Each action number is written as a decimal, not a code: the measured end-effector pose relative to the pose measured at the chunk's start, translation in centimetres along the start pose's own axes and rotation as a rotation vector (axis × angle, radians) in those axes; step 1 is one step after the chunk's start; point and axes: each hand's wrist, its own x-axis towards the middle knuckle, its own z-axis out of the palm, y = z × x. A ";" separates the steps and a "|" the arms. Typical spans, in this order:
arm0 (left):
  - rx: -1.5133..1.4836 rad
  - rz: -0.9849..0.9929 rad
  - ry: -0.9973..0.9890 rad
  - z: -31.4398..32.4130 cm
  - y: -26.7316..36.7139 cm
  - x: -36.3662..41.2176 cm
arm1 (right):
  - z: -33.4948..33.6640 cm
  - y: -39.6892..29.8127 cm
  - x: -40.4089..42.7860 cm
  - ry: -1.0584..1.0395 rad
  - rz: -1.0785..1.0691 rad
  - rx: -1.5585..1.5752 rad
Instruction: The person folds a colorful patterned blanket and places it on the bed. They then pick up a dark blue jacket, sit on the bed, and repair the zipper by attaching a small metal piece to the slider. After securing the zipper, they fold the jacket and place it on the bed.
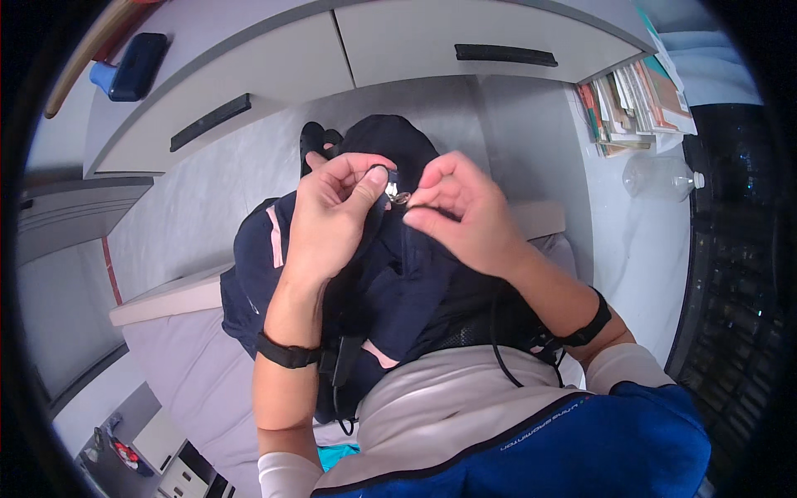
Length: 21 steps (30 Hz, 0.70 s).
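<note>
A small silver metal fitting (392, 188) with a dark end lies between my hands. My left hand (336, 208) pinches its dark end between thumb and forefinger. On the other side, my right hand (464, 215) has thumb and fingers at a small metal ring (401, 198) and a thin dark strip (436, 210). Whether the ring is joined to the fitting cannot be made out. Below both hands, a navy garment (405, 267) with pink trim spreads in folds across my lap.
I sit on a bed with a pale mauve sheet (180, 367). Ahead are grey drawers (423, 43) with black handles. A dark case (138, 67) rests on the top at left. Papers (641, 109) and a clear plastic bottle (660, 177) are at right. Black cables (498, 348) hang at my waist.
</note>
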 end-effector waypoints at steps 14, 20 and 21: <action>-0.304 -0.216 0.094 0.8 -2.4 -0.5 | 0.2 0.7 0.5 -0.034 0.182 0.095; -0.145 0.035 0.012 1.5 -3.7 -1.1 | 0.1 -0.3 1.4 -0.005 0.184 0.075; -0.151 0.042 -0.020 1.5 -3.6 -1.3 | 0.0 -0.4 1.5 0.002 0.199 0.060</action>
